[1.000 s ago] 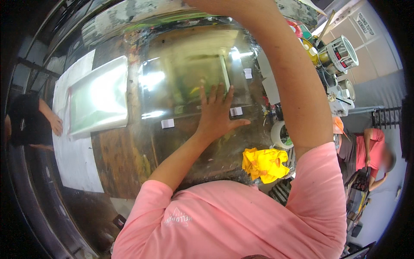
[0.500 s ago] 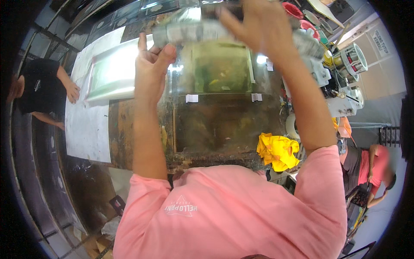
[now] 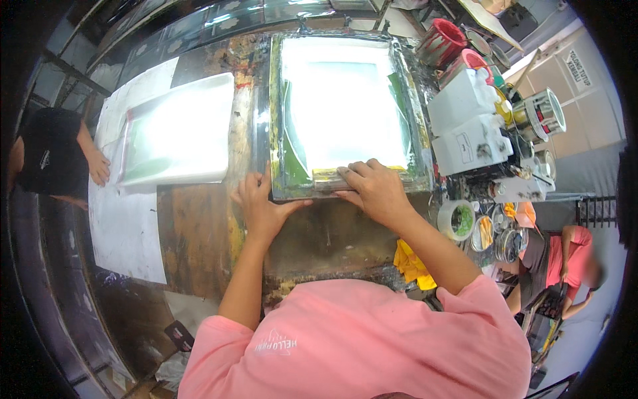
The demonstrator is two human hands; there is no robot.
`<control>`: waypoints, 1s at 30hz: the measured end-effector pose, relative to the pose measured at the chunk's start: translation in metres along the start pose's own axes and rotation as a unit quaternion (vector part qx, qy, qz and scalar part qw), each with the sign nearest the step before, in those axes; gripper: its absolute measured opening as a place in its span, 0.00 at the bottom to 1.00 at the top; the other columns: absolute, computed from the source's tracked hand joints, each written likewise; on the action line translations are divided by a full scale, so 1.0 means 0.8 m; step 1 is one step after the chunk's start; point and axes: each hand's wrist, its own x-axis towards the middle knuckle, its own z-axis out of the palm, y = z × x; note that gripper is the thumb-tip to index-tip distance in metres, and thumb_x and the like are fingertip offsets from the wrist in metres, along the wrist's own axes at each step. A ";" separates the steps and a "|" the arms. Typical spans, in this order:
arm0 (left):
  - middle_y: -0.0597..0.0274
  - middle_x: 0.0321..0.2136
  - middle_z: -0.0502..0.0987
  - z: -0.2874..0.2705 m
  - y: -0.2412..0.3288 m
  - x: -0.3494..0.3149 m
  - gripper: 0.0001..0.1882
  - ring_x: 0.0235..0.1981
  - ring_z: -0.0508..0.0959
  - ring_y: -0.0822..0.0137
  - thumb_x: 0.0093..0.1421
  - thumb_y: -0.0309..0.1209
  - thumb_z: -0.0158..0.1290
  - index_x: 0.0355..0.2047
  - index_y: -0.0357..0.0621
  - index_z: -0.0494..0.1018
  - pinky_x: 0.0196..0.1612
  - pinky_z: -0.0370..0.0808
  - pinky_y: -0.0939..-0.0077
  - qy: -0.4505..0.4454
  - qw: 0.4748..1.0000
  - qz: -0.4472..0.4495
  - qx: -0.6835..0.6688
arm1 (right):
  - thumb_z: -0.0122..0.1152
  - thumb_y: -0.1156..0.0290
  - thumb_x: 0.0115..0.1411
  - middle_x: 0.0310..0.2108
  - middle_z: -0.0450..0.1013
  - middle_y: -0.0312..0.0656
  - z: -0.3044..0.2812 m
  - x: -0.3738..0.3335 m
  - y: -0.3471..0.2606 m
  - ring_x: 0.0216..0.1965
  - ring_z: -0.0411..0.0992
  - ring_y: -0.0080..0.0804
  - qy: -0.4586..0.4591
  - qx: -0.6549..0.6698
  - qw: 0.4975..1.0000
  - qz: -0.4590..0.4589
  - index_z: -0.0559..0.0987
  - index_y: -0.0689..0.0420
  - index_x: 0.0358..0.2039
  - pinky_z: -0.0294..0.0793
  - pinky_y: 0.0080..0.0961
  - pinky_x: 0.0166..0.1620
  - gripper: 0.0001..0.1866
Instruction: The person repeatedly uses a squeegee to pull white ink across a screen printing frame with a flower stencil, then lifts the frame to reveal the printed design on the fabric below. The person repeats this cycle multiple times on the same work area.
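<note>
A screen printing frame (image 3: 276, 133) lies flat on the worktable, its mesh white with glare and green along the sides. At its near end rests a squeegee (image 3: 325, 178), a long bar with a yellowish strip. My right hand (image 3: 375, 189) is closed over the squeegee, fingers on top and thumb on the near side. My left hand (image 3: 262, 206) holds the frame's near left corner, index finger along the left side and thumb along the near edge. Left of the frame, a shiny pale tray-like panel (image 3: 179, 133) lies on white paper (image 3: 129, 233).
A crumpled yellow cloth (image 3: 412, 266) lies beside my right forearm. White jugs (image 3: 472, 143), red-stained tubs (image 3: 442, 41), a tape roll (image 3: 456, 219) and cans crowd the right side. One person's hand (image 3: 98, 166) is at the paper's left; another person (image 3: 575, 259) is at far right.
The screen frame has come down from its raised, blurred position onto the table. Both my hands have lowered toward me, and the right one is now on the squeegee.
</note>
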 end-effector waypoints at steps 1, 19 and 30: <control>0.56 0.46 0.73 0.003 -0.003 0.000 0.60 0.55 0.70 0.53 0.30 0.63 0.79 0.63 0.45 0.77 0.62 0.59 0.53 0.003 1.000 0.001 -0.006 | 0.65 0.45 0.65 0.40 0.79 0.43 0.006 0.005 0.005 0.42 0.77 0.45 0.004 0.004 1.000 -0.008 0.83 0.52 0.47 0.79 0.43 0.41 0.23; 0.62 0.33 0.78 0.005 -0.009 0.001 0.66 0.40 0.73 0.57 0.37 0.59 0.78 0.72 0.35 0.66 0.50 0.67 0.61 0.064 0.990 0.082 -0.097 | 0.59 0.37 0.67 0.38 0.81 0.42 0.047 0.284 0.208 0.44 0.80 0.46 0.040 -0.083 0.996 -0.004 0.87 0.45 0.47 0.80 0.48 0.42 0.26; 0.55 0.41 0.81 0.000 0.001 0.001 0.55 0.44 0.76 0.55 0.46 0.51 0.79 0.68 0.33 0.69 0.48 0.73 0.60 0.068 0.989 0.073 -0.107 | 0.62 0.46 0.68 0.39 0.76 0.45 -0.046 0.037 -0.013 0.44 0.77 0.48 -0.068 -0.066 0.993 0.063 0.76 0.56 0.44 0.81 0.47 0.40 0.24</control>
